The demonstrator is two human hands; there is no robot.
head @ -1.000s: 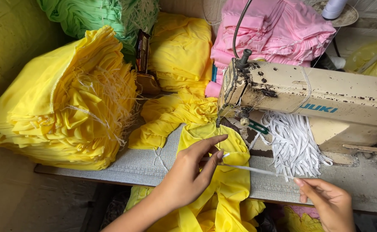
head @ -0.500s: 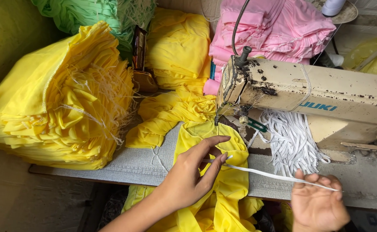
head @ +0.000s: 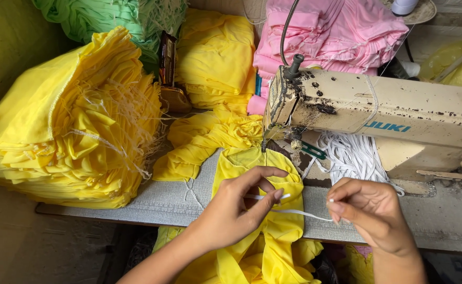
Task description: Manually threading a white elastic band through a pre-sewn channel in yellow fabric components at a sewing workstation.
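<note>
My left hand (head: 236, 210) rests on a yellow garment (head: 262, 236) that lies under the needle of a cream sewing machine (head: 378, 115). Its fingers pinch one end of a thin white elastic strip (head: 294, 212). My right hand (head: 370, 210) pinches the other end of the strip, just right of the garment. The strip runs short and nearly level between the two hands. More yellow fabric (head: 210, 142) trails away behind the needle.
A big stack of folded yellow pieces (head: 68, 131) with white strings fills the left. Pink fabric (head: 325, 37) and green fabric (head: 110, 18) are piled behind. A bundle of white elastic (head: 352, 155) lies under the machine arm. A grey cloth-covered table edge (head: 152, 202) runs across.
My right hand has come up and left from the lower right, closer to my left hand. The elastic strip between them is now shorter. My left hand stays on the garment.
</note>
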